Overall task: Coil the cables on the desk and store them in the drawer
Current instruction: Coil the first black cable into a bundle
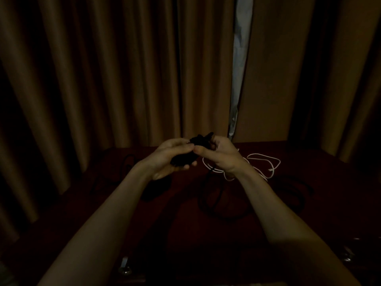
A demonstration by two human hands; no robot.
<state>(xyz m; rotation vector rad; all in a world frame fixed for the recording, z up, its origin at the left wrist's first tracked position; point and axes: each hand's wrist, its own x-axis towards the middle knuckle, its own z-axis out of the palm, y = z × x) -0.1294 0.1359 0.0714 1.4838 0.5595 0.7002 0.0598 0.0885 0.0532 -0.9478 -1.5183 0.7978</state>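
Dim desk (321,162) — left hand (171,156), right hand (219,156) grip cable (199,140).

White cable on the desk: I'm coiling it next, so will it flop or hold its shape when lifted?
Probably floppy: the white cable lies in loose, uneven loops on the desk, so it should sag and trail when lifted. It looks thin, so likely light. Pushed, it would likely slide and bunch, not roll.

Both bare forearms reach from the lower corners to frame centre. There the left hand (169,159) and right hand (220,156) meet, fingers curled, each keeping a grip on a black cable bundle (199,141).
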